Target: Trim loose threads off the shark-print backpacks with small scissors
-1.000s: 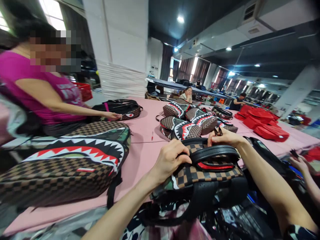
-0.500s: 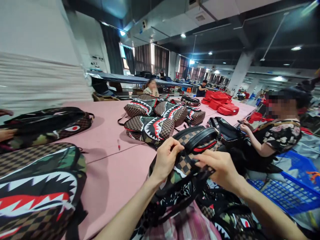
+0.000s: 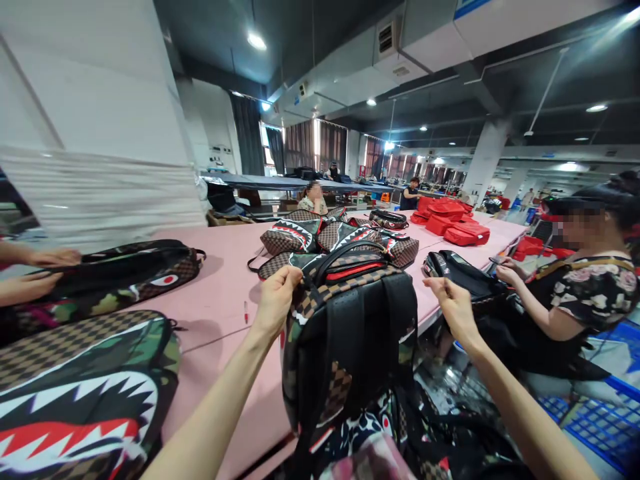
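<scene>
A backpack (image 3: 373, 313) with brown checks and camouflage stands upright before me. Its black padded back and shoulder straps face my side. My left hand (image 3: 276, 297) is closed in a pinch at the bag's upper left edge, by a black strip beside the top handle. Off the bag's upper right side, my right hand (image 3: 453, 305) is raised with fingers pinched together. Whatever may be between those right fingertips is too small to see. Below, against a plaid cloth (image 3: 373, 460), the bag's lower end is partly hidden among dark straps and patterned fabric.
Shark-mouth bags (image 3: 75, 400) lie at the left and mid-table on the pink table (image 3: 220, 383), near a red pen (image 3: 245, 312). Another person's hands (image 3: 37, 273) work on a bag at far left. A seated co-worker (image 3: 565, 293) and blue crate (image 3: 585, 413) are right; red bags (image 3: 450, 220) lie behind.
The backpack has been raised and turned so its strap side faces me. My hands have moved apart, left hand leftward and right hand off the bag. The view has tilted up slightly.
</scene>
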{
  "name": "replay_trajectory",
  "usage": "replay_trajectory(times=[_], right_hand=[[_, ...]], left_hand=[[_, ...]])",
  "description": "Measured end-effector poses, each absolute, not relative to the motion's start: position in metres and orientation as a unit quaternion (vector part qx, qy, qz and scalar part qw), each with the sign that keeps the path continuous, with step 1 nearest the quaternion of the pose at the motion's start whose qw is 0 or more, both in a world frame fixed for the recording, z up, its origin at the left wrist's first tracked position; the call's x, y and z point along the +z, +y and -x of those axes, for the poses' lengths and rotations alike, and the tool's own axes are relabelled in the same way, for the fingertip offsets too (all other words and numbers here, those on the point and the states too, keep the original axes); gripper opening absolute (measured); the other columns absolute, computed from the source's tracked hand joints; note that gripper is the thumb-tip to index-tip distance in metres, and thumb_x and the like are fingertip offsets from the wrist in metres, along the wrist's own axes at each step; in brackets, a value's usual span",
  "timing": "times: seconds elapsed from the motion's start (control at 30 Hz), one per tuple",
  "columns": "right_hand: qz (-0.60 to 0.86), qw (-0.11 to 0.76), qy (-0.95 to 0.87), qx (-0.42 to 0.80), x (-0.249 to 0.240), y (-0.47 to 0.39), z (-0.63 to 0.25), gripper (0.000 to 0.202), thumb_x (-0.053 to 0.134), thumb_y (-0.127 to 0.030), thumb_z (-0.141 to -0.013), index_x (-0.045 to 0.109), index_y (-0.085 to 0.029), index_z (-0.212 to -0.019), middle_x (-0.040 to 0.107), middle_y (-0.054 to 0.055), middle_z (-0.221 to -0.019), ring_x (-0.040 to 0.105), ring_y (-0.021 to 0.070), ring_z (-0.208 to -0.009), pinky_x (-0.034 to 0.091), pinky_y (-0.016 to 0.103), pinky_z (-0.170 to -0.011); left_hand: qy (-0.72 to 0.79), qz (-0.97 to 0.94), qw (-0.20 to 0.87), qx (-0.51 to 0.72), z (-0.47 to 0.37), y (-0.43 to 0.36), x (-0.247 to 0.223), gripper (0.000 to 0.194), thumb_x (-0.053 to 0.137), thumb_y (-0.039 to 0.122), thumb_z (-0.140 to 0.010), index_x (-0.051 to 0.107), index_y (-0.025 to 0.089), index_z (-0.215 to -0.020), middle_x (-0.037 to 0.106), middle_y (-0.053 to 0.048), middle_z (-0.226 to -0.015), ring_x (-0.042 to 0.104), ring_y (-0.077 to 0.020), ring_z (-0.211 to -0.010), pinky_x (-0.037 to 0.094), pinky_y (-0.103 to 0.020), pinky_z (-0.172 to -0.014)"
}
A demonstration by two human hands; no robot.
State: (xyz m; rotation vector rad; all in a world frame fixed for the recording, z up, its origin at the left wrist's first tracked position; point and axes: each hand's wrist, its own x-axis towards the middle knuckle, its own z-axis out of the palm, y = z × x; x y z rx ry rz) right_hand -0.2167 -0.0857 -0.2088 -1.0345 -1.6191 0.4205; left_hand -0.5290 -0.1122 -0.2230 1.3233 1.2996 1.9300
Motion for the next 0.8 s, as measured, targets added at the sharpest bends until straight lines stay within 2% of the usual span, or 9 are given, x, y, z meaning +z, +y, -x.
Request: replay_trajectory(times=[0.1, 0.17, 0.3, 0.4, 0.47, 0.5, 0.67, 0.73, 0.8], right_hand=[[0.461, 0.496, -0.681, 0.279, -0.224, -0.055, 0.222, 0.041, 0.052, -0.056, -0.074, 0.048, -0.019, -0.057, 0.037, -0.003, -0.050, 0.036, 0.0110, -0.050, 0.030, 0.025, -0.047], [0.439, 0.473, -0.677, 0.354, -0.229, -0.050, 0.234, 0.043, 0.054, -0.058, -0.071, 0.044, -0.019, -0.054, 0.033, -0.005, -0.049, 0.030, 0.0091, -0.047, 0.026, 0.024, -0.044], [0.376, 0.442, -0.690, 0.433, -0.227, -0.059, 0.255, 0.036, 0.063, -0.052, -0.066, 0.052, -0.018, -0.061, 0.046, -0.002, -0.057, 0.039, 0.0116, -0.054, 0.033, 0.024, -0.049], [0.364, 0.441, -0.697, 0.433, -0.224, -0.058, 0.260, 0.034, 0.062, -0.050, -0.068, 0.055, -0.018, -0.063, 0.050, -0.001, -0.060, 0.043, 0.0132, -0.057, 0.036, 0.026, -0.053], [0.357, 0.446, -0.698, 0.431, -0.225, -0.052, 0.261, 0.033, 0.062, -0.049, -0.069, 0.056, -0.017, -0.064, 0.052, -0.001, -0.062, 0.044, 0.0135, -0.059, 0.036, 0.026, -0.055], [0.354, 0.449, -0.696, 0.434, -0.226, -0.049, 0.261, 0.032, 0.062, -0.048, -0.070, 0.056, -0.017, -0.066, 0.053, 0.000, -0.064, 0.045, 0.0136, -0.060, 0.037, 0.026, -0.055], [0.343, 0.456, -0.688, 0.448, -0.232, -0.048, 0.262, 0.032, 0.062, -0.047, -0.070, 0.055, -0.016, -0.065, 0.051, -0.002, -0.061, 0.044, 0.0124, -0.058, 0.036, 0.025, -0.054], [0.342, 0.460, -0.683, 0.453, -0.233, -0.052, 0.263, 0.033, 0.062, -0.047, -0.070, 0.054, -0.016, -0.063, 0.050, -0.002, -0.060, 0.043, 0.0117, -0.057, 0.035, 0.024, -0.054], [0.342, 0.463, -0.676, 0.461, -0.235, -0.055, 0.261, 0.033, 0.062, -0.047, -0.070, 0.054, -0.016, -0.064, 0.050, -0.002, -0.060, 0.044, 0.0117, -0.057, 0.036, 0.024, -0.054]], left_hand=[[0.489, -0.493, 0.220, 0.685, 0.532, -0.107, -0.222, 0.037, 0.056, 0.053, -0.069, 0.051, 0.017, -0.063, 0.042, 0.005, -0.057, 0.035, -0.0089, -0.052, 0.028, -0.022, -0.049], [0.504, -0.487, 0.220, 0.679, 0.531, -0.105, -0.220, 0.038, 0.057, 0.054, -0.068, 0.052, 0.017, -0.063, 0.043, 0.005, -0.055, 0.036, -0.0087, -0.050, 0.029, -0.021, -0.048], [0.551, -0.465, 0.199, 0.664, 0.531, -0.115, -0.210, 0.037, 0.058, 0.052, -0.065, 0.058, 0.016, -0.068, 0.051, 0.003, -0.058, 0.044, -0.0105, -0.054, 0.034, -0.021, -0.051], [0.610, -0.462, 0.063, 0.641, 0.529, -0.147, -0.204, 0.031, 0.056, 0.047, -0.069, 0.063, 0.018, -0.079, 0.063, -0.001, -0.078, 0.055, -0.0158, -0.074, 0.042, -0.024, -0.067], [0.655, -0.448, -0.006, 0.609, 0.519, -0.176, -0.207, 0.030, 0.051, 0.047, -0.075, 0.064, 0.020, -0.079, 0.065, -0.001, -0.081, 0.056, -0.0170, -0.077, 0.043, -0.025, -0.072], [0.676, -0.444, 0.000, 0.588, 0.512, -0.190, -0.211, 0.032, 0.049, 0.049, -0.076, 0.064, 0.021, -0.077, 0.065, -0.001, -0.078, 0.057, -0.0175, -0.075, 0.044, -0.026, -0.071], [0.662, -0.443, 0.266, 0.543, 0.469, -0.214, -0.232, 0.048, 0.052, 0.064, -0.069, 0.066, 0.018, -0.076, 0.068, -0.005, -0.070, 0.062, -0.0216, -0.067, 0.050, -0.031, -0.063], [0.602, -0.392, 0.396, 0.572, 0.451, -0.202, -0.232, 0.053, 0.049, 0.065, -0.071, 0.065, 0.015, -0.079, 0.067, -0.006, -0.066, 0.063, -0.0215, -0.063, 0.052, -0.032, -0.060], [0.541, -0.335, 0.488, 0.598, 0.436, -0.188, -0.229, 0.052, 0.051, 0.060, -0.074, 0.064, 0.013, -0.090, 0.070, -0.010, -0.073, 0.065, -0.0225, -0.069, 0.053, -0.035, -0.066]])
